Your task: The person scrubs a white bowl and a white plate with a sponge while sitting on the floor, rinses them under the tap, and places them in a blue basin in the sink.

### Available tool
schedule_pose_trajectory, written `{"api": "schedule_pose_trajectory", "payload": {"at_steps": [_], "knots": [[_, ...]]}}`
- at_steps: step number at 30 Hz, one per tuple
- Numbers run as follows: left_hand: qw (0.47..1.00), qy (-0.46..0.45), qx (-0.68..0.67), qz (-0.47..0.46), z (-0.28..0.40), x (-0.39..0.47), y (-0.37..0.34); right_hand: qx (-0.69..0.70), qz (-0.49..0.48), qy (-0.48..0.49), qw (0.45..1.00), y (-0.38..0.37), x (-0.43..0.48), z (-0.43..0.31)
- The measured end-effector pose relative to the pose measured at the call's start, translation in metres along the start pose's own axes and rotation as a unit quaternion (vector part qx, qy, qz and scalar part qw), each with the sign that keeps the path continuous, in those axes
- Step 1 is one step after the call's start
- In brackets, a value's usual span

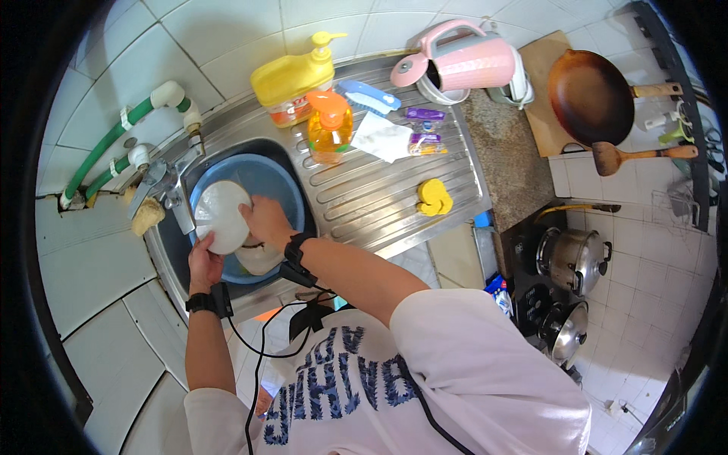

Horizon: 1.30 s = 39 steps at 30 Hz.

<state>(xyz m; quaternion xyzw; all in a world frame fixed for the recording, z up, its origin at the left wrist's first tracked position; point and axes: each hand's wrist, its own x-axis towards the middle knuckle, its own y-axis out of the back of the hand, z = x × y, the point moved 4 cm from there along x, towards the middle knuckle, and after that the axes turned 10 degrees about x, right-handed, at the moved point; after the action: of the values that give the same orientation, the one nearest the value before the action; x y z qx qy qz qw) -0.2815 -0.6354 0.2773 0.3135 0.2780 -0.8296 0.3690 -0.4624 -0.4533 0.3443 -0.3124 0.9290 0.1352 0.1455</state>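
Note:
A white plate (223, 219) is tilted over a blue plastic basin (293, 190) that stands in the sink (165, 242). My left hand (205, 263) grips its lower left rim, thumb on the face. At the opposite rim is my right hand (268, 219), its thumb over the plate's edge; the fingers are blurred and partly hidden. Below the plate, a white dish (263, 260) lies in the basin, partly covered by my right hand and wrist. The metal faucet (181, 199) reaches over the basin's left side, right by the plate.
On the ribbed drainboard (364, 199) stand an orange-topped soap bottle (330, 128) and a yellow pump bottle (293, 79). A blue brush (369, 96), white cloth (382, 136) and yellow sponge (434, 197) lie there too. A pink kettle (472, 65) rests behind; a pot (574, 259) sits on the stove.

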Motion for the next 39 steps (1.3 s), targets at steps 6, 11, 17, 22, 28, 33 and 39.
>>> {"api": "schedule_pose_trajectory", "payload": {"at_steps": [6,11,17,22,28,33,39], "knots": [[0.998,-0.034,-0.041,0.033,-0.01,-0.004,0.009,-0.125,0.023,0.058,0.99,0.086,-0.045,0.003],[0.997,-0.053,-0.026,0.054,-0.009,-0.017,0.02,-0.225,0.122,-0.035,0.966,0.213,-0.051,0.022],[0.991,-0.054,-0.004,0.121,0.0,-0.034,0.016,-0.498,0.136,0.206,0.831,0.294,0.001,0.042],[0.992,-0.062,-0.001,0.109,0.009,-0.049,0.008,-0.54,0.101,0.179,0.816,0.366,-0.001,0.098],[0.986,-0.064,-0.016,0.152,0.009,-0.049,0.015,-0.585,0.189,-0.004,0.789,0.527,-0.012,0.13],[0.987,-0.063,-0.041,0.141,0.005,-0.038,0.02,-0.445,0.398,0.028,0.802,0.577,-0.031,0.097],[0.982,-0.065,-0.079,0.16,-0.002,-0.029,0.025,-0.4,0.139,0.139,0.895,0.44,-0.117,0.097]]}}
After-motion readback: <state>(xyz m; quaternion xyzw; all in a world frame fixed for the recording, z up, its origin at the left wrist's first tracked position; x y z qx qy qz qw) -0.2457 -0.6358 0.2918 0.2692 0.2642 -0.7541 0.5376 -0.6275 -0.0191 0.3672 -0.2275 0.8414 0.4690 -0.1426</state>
